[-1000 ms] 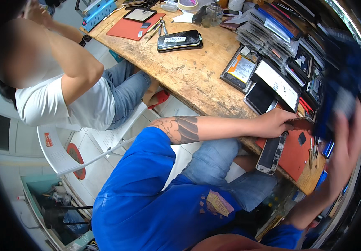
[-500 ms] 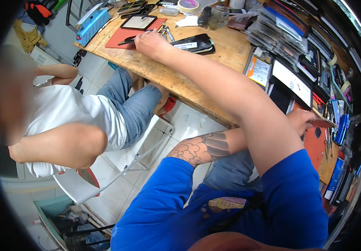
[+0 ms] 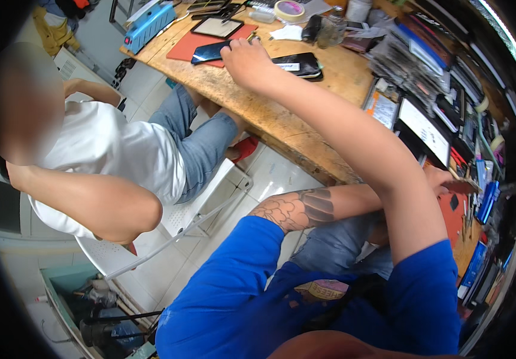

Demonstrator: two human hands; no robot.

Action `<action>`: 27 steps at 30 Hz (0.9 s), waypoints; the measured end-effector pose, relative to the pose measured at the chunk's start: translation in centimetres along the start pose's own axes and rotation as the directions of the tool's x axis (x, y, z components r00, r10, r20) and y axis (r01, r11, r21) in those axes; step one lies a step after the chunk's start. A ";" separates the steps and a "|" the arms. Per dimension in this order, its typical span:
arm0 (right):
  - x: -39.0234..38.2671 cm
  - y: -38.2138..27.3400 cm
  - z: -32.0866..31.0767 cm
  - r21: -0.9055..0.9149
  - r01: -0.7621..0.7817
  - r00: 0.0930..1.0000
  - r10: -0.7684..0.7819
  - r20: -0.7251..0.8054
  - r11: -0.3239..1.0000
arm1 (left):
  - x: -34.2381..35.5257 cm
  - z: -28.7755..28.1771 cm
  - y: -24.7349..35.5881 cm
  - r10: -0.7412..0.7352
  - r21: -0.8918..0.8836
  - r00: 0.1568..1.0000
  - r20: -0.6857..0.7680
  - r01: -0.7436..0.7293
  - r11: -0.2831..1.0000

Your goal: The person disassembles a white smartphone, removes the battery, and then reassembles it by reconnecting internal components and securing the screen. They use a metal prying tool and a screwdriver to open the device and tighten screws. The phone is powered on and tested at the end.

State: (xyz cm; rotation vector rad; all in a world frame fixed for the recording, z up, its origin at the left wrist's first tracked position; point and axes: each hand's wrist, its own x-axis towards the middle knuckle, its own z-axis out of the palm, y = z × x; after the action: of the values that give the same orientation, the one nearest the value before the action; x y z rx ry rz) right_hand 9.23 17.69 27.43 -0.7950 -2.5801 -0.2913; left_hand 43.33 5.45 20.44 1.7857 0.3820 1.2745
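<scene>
My arms cross, the right forearm passing over the tattooed left one. My right hand [image 3: 248, 63] reaches to the far bench and grips the end of a smartphone [image 3: 209, 52] with a dark, bluish glossy face. The phone is over a red mat [image 3: 181, 49], beside a frame-like panel [image 3: 216, 27]. Just right of this hand, a black phone [image 3: 299, 64] with a white label lies on the wood. My left hand [image 3: 435, 179], partly hidden behind my right arm, is closed at a flat brownish piece [image 3: 463, 186] above a second red mat [image 3: 453, 216]. Its fingertips are hard to see.
A person in a white shirt [image 3: 120, 140] sits on a white chair [image 3: 177, 218] at left. On the wooden bench [image 3: 306, 134] are a blue box-shaped device [image 3: 149, 29], a tape roll [image 3: 288, 9], a glass jar [image 3: 331, 33] and stacked flat parts [image 3: 404, 60]. Tools [image 3: 469, 209] lie at right.
The phone in my right hand has tilted from nearly edge-on to showing its glossy face. The whole view has shifted slightly. My left hand stays at the brownish piece.
</scene>
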 end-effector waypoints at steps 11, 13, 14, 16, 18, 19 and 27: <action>-37.0 -1.6 -27.0 0.323 -0.225 0.914 0.314 -0.256 0.919 | -0.5 -3.0 1.0 -0.207 -0.040 0.969 0.136 0.214 0.976; -43.3 -0.1 -28.7 0.315 -0.501 0.797 0.571 -0.197 0.806 | -0.4 -3.3 1.5 -0.302 0.031 0.940 0.157 0.301 0.953; -45.4 0.6 -29.0 0.284 -0.614 0.716 0.671 -0.192 0.736 | -0.6 -3.5 2.0 -0.289 0.024 0.950 0.117 0.288 0.957; -48.9 2.5 -28.6 0.373 -0.861 0.362 0.932 -0.030 0.347 | -0.8 -3.7 2.4 -0.273 0.046 0.955 0.118 0.269 0.962; -50.9 4.2 -26.6 0.336 -0.809 0.475 0.873 -0.112 0.483 | -1.1 -4.0 2.9 -0.288 0.082 0.952 0.105 0.281 0.956; -51.6 4.9 -25.6 0.311 -0.807 0.489 0.863 -0.125 0.502 | -1.4 -4.1 3.2 -0.303 0.103 0.948 0.097 0.294 0.950; -52.0 5.8 -20.9 0.203 -0.737 0.618 0.764 -0.187 0.645 | -1.8 -4.4 5.6 -0.336 0.173 0.935 0.114 0.314 0.933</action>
State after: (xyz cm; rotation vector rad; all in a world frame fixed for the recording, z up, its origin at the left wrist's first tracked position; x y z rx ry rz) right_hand 58.35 -9.52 22.88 -1.5922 -1.7779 0.0177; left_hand 37.45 3.22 24.14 1.8345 0.6796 0.8988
